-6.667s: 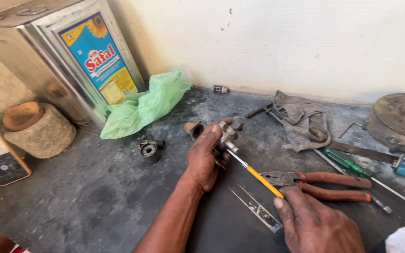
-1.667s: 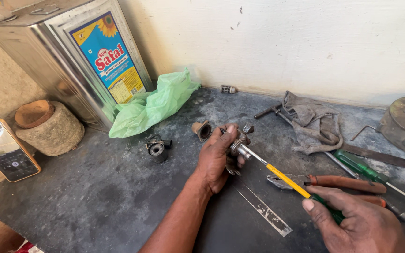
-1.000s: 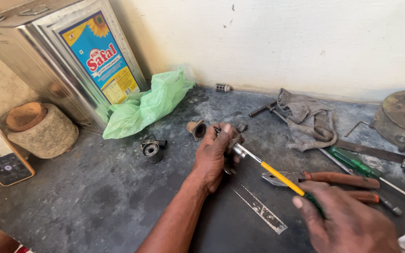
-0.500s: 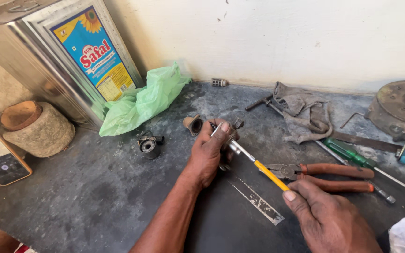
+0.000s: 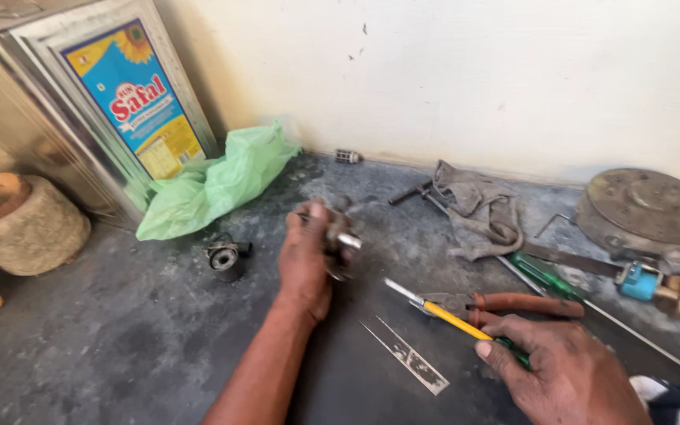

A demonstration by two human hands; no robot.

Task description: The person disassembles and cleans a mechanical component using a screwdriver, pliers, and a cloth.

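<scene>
My left hand [image 5: 307,264] grips a small dirty metal part [image 5: 338,240] and holds it just above the dark floor. My right hand [image 5: 568,376] at the lower right holds a screwdriver with a yellow and green handle [image 5: 458,323]. Its tip [image 5: 391,285] points toward the metal part but is clear of it. A small round metal fitting [image 5: 224,257] rests on the floor left of my left hand.
Red-handled pliers [image 5: 513,303] and a green screwdriver [image 5: 548,275] lie by my right hand, a flat metal strip [image 5: 404,356] in front. A grey rag [image 5: 478,208], green plastic bag [image 5: 218,182], large tin can [image 5: 96,94], round metal disc [image 5: 647,208] and wooden stump [image 5: 17,224] surround them.
The screwdriver has pulled back out of the metal part toward my right. My left hand has lifted and turned the part slightly.
</scene>
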